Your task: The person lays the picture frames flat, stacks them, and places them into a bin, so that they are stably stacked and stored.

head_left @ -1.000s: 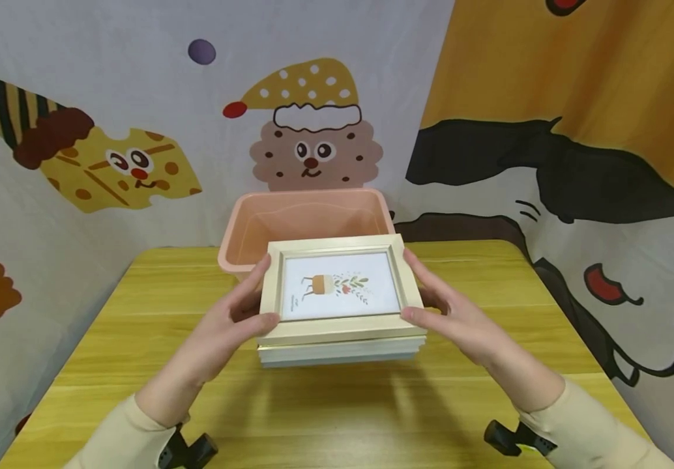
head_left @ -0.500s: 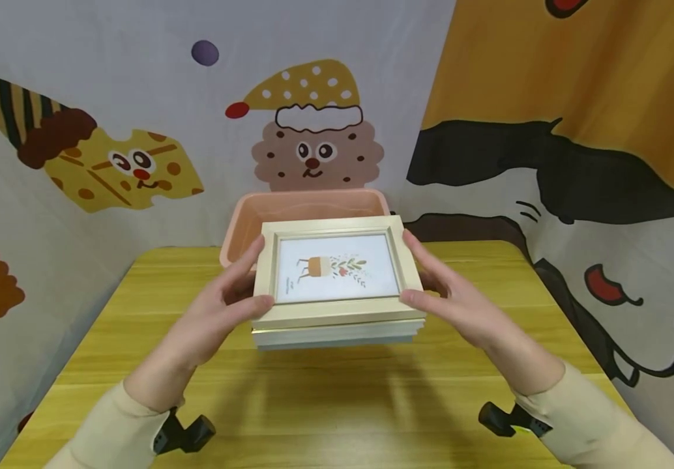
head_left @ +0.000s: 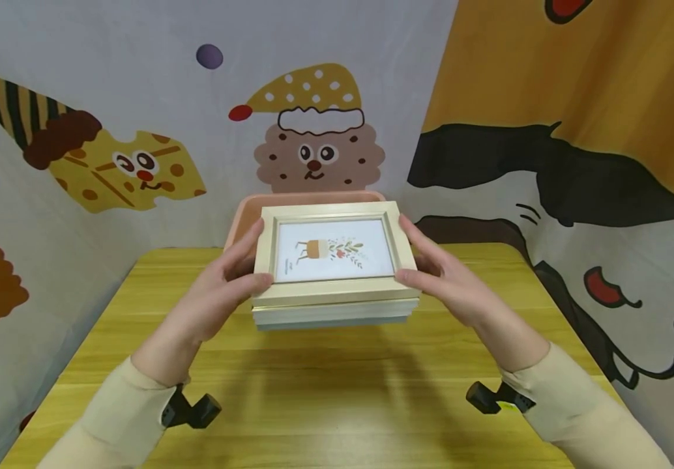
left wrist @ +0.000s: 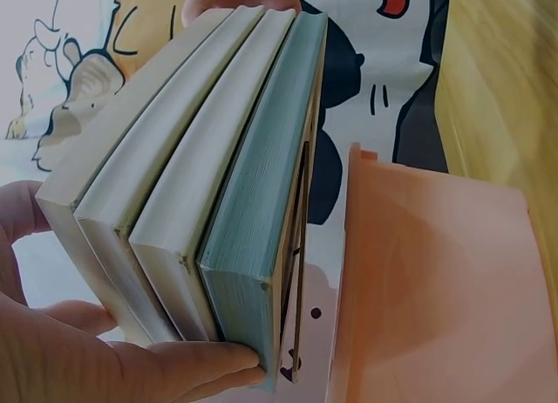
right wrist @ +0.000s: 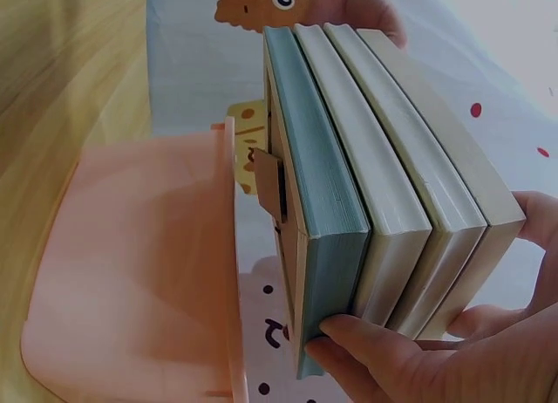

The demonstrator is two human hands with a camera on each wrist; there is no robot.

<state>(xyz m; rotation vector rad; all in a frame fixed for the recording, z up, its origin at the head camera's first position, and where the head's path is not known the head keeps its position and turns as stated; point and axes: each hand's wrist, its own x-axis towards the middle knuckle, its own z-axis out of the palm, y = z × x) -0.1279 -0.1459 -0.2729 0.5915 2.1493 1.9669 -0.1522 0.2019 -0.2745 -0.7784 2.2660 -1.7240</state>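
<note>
A stack of several picture frames (head_left: 334, 292) is held in the air between both hands, above the table and in front of the pink bin. The top frame is cream, with a print of a plant in a legged pot. White frames lie under it, and a blue-green frame (left wrist: 261, 159) is at the bottom. My left hand (head_left: 216, 293) grips the stack's left side, thumb on the top frame's edge and fingertips reaching the blue-green one. On the right side, my right hand (head_left: 451, 280) grips it the same way. The blue-green frame's back shows a brown stand (right wrist: 270, 183).
The pink plastic bin (head_left: 249, 212) stands at the table's back edge, partly hidden by the stack. Its wall (left wrist: 436, 272) is close to the frames in both wrist views. A wood-grain table (head_left: 325, 397) lies below, and a cartoon-printed curtain (head_left: 155, 52) hangs behind.
Both hands have carried the stack of picture frames forward and up in the head view, so it covers more of the pink bin. The grip looks the same.
</note>
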